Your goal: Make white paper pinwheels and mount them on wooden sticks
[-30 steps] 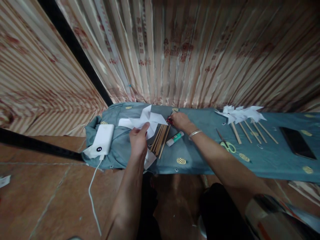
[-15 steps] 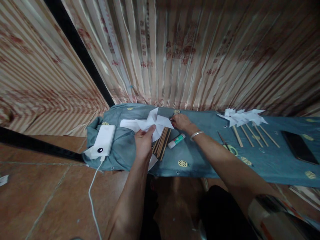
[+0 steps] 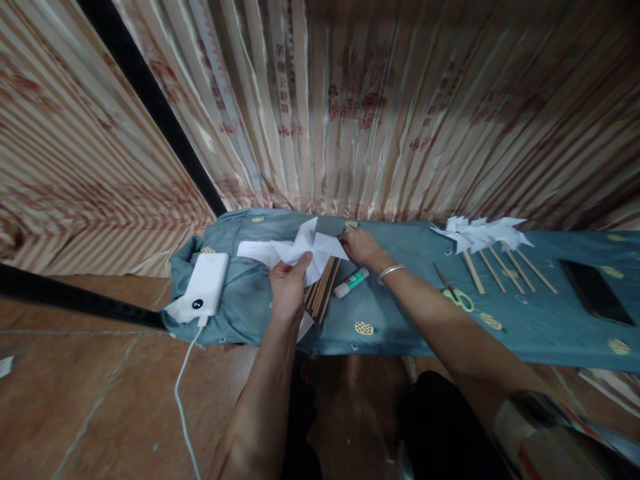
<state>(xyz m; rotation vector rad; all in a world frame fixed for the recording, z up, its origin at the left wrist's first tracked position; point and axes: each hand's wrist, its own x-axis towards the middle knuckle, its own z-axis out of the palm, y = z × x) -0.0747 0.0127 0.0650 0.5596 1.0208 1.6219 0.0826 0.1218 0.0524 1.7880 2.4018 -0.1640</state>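
Note:
A white paper pinwheel (image 3: pixel 316 248) is pinched at its middle between the thumb and fingers of my left hand (image 3: pixel 290 277). My right hand (image 3: pixel 361 247) reaches past the pinwheel's right blade, its fingers curled together close to the cloth; whatever lies between the fingertips is too small to make out. Below the pinwheel lies a bundle of wooden sticks (image 3: pixel 323 290), partly hidden by the paper. A glue stick (image 3: pixel 351 283) rests beside them, under my right wrist. Flat white paper (image 3: pixel 254 249) shows to the left of the pinwheel.
Finished pinwheels (image 3: pixel 487 233) on sticks lie to the right on the blue-green cloth (image 3: pixel 400 333). Scissors (image 3: pixel 457 297) with green handles and a black phone (image 3: pixel 595 291) are nearby. A white power bank (image 3: pixel 207 283) with a cable lies at the left end. A curtain (image 3: pixel 350 133) hangs behind.
The view has shifted slightly. My left hand keeps its pinch on the pinwheel, and my right hand stays almost in the same spot, fingers still curled.

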